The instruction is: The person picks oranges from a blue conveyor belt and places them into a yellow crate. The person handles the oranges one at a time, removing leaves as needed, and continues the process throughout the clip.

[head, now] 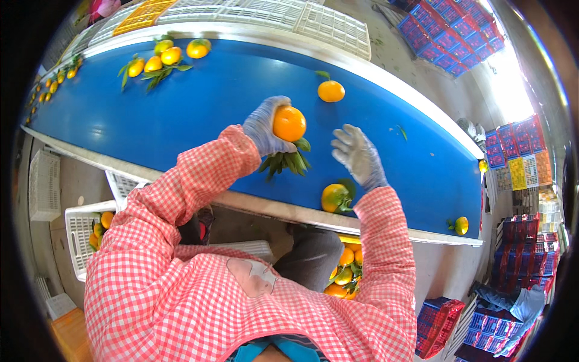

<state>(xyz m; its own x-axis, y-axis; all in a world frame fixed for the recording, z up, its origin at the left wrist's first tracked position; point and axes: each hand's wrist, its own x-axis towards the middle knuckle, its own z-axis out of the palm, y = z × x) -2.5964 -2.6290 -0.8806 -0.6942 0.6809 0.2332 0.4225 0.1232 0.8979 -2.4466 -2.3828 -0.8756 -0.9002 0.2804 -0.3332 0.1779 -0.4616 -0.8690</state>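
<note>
In a blue-and-white coated work glove, my left hand (264,126) grips an orange citrus fruit (290,123) over a blue conveyor belt (244,90). Green leaves (289,162) hang below that fruit. My right hand (357,156), gloved alike, holds nothing, its fingers apart above the belt. Close under the right wrist rests a green-and-orange citrus fruit (334,197) with a leaf, by the near edge. Another orange fruit (331,91) with one leaf lies beyond, toward the far side.
A cluster of leafy citrus fruits (171,55) lies at the belt's far left. White plastic crates (332,29) line the far side. Below the near edge stand a crate of fruit (83,253) at left and more fruit (347,256) by my knee. Stacked blue crates (524,253) stand at right.
</note>
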